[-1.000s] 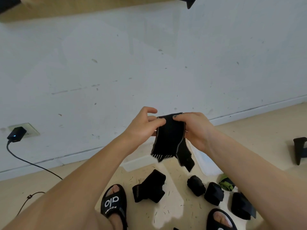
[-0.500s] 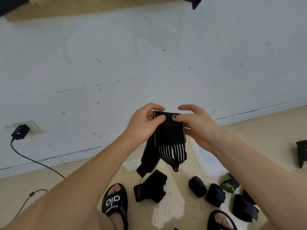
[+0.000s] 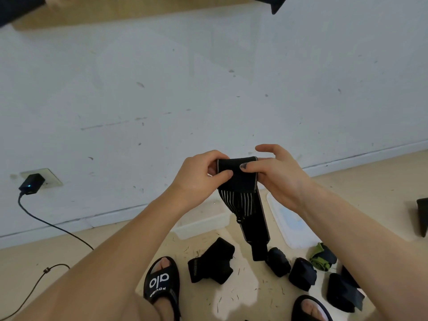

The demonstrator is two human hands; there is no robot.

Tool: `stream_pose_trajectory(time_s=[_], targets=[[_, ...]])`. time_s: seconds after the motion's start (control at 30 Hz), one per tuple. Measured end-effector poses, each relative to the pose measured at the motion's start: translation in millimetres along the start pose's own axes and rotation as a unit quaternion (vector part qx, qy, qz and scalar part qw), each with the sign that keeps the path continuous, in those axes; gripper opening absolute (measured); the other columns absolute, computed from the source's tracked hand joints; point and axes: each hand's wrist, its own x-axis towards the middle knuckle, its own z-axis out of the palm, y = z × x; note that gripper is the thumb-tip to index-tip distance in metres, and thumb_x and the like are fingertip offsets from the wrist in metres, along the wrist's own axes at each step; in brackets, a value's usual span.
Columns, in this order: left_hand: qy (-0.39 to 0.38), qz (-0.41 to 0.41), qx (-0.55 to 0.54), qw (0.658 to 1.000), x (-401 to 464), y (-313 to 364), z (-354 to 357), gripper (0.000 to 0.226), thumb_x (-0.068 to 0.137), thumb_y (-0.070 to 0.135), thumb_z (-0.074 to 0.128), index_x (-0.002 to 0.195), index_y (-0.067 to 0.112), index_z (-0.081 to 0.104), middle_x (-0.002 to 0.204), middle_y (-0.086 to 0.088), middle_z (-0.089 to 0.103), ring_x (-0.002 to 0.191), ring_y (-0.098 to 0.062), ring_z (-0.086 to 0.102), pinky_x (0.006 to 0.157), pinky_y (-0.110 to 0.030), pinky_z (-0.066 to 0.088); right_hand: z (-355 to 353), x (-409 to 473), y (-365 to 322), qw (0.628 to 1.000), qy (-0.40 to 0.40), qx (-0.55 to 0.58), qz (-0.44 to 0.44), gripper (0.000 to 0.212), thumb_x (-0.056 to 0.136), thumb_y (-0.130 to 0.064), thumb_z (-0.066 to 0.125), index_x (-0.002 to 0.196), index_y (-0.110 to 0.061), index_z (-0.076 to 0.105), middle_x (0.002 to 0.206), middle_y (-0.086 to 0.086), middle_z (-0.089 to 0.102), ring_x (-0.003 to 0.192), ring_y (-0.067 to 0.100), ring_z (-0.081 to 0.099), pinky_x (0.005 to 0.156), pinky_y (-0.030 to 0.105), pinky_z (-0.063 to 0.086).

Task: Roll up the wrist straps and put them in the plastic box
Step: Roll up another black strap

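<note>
Black wrist strap [image 3: 238, 181], two hands gripping

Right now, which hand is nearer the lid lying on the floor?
Right. The right hand holds the wrist strap just above the lid; the left hand grips the strap's other side, farther from it.

A black strap [image 3: 238, 181] is pinched by both hands [image 3: 199, 177] [image 3: 278, 179], its tail hung above rolled straps [image 3: 278, 265].
</note>
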Motion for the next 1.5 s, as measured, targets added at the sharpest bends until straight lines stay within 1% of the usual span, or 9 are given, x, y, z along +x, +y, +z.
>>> stream_pose_trajectory(time_s=[0.17, 0.3, 0.37, 0.43, 0.6, 0.8, 0.9, 1.23, 1.5], targets=[[0.007, 0.031, 0.054, 0.998, 2, 2, 1, 0.007, 0.101, 0.028, 0.062, 0.103, 0.025, 0.068, 0.086, 0.000, 0.065, 0.077, -0.009, 0.056, 0.068, -0.020, 0.043, -3, 7, 4, 0.994, -0.005, -0.096, -0.044, 0.044, 0.078, 0.004, 0.077, 0.118, -0.009, 0.064, 0.124, 0.015, 0.064, 0.114, 0.033, 0.068, 0.096, 0.036, 0.057], [0.015, 0.036, 0.065, 0.997, 5, 4, 1, 0.005, 0.102, 0.029, 0.059, 0.101, 0.025, 0.063, 0.097, 0.001, 0.048, 0.090, -0.003, 0.047, 0.073, -0.006, 0.035, -3, 7, 5, 0.970, 0.001, -0.217, -0.114, 0.019, 0.087, -0.004, 0.073, 0.102, -0.016, 0.074, 0.102, 0.005, 0.074, 0.102, 0.028, 0.071, 0.095, 0.041, 0.058], [0.011, 0.013, 0.033, 0.999, 7, 6, 1, 0.011, 0.103, 0.028, 0.057, 0.100, 0.019, 0.061, 0.102, 0.001, 0.044, 0.097, -0.010, 0.048, 0.081, -0.009, 0.038, 0, 6, 5, 0.956, 0.007, -0.255, -0.144, 0.013, 0.092, -0.012, 0.072, 0.101, -0.021, 0.074, 0.099, 0.002, 0.074, 0.093, 0.023, 0.071, 0.088, 0.037, 0.059], [0.006, -0.018, -0.006, 1.000, 8, 9, -1, 0.016, 0.105, 0.028, 0.052, 0.098, 0.014, 0.056, 0.097, 0.002, 0.049, 0.089, -0.012, 0.051, 0.073, -0.014, 0.042, 1, 6, 5, 0.951, 0.004, -0.271, -0.153, 0.008, 0.095, -0.023, 0.070, 0.102, -0.025, 0.073, 0.094, 0.001, 0.074, 0.089, 0.020, 0.070, 0.083, 0.031, 0.055], [0.013, -0.066, -0.090, 0.994, 3, 18, -2, 0.019, 0.110, 0.029, 0.040, 0.111, 0.015, 0.052, 0.094, 0.004, 0.058, 0.082, -0.007, 0.056, 0.070, -0.021, 0.044, 7, 6, 10, 0.968, -0.014, -0.211, -0.134, 0.016, 0.098, -0.024, 0.068, 0.101, -0.008, 0.068, 0.088, 0.024, 0.065, 0.082, 0.023, 0.064, 0.085, 0.043, 0.053], [-0.006, -0.102, -0.192, 0.976, -1, 27, 2, 0.009, 0.106, 0.013, 0.040, 0.112, 0.018, 0.044, 0.095, 0.002, 0.052, 0.079, -0.005, 0.053, 0.063, -0.017, 0.043, 19, 3, 20, 0.987, 0.010, -0.104, -0.125, 0.010, 0.103, -0.021, 0.062, 0.101, -0.011, 0.062, 0.085, 0.007, 0.065, 0.077, 0.015, 0.066, 0.069, 0.027, 0.053], [0.016, -0.048, -0.185, 0.981, -1, 27, 0, 0.013, 0.105, 0.008, 0.041, 0.106, 0.020, 0.046, 0.089, 0.003, 0.053, 0.066, 0.004, 0.053, 0.057, -0.012, 0.042, 20, 2, 16, 0.994, -0.023, -0.066, -0.081, 0.017, 0.105, -0.025, 0.059, 0.107, -0.010, 0.065, 0.088, 0.006, 0.070, 0.082, 0.017, 0.069, 0.076, 0.031, 0.054], [0.027, -0.038, -0.208, 0.977, -1, 25, -5, 0.025, 0.104, 0.009, 0.045, 0.099, 0.033, 0.052, 0.087, 0.002, 0.059, 0.080, -0.014, 0.060, 0.073, -0.030, 0.047, 17, -2, 3, 0.989, -0.084, -0.080, -0.091, 0.017, 0.107, -0.023, 0.052, 0.115, -0.021, 0.068, 0.092, -0.001, 0.071, 0.082, 0.015, 0.071, 0.070, 0.029, 0.057], [0.020, -0.034, -0.217, 0.975, -2, 26, -2, 0.030, 0.101, 0.005, 0.047, 0.092, 0.032, 0.056, 0.081, 0.003, 0.057, 0.072, -0.010, 0.056, 0.065, -0.023, 0.045, 18, 0, 8, 0.988, -0.042, -0.082, -0.126, 0.011, 0.102, -0.019, 0.062, 0.104, -0.014, 0.072, 0.089, 0.010, 0.069, 0.078, 0.019, 0.066, 0.074, 0.035, 0.052]])
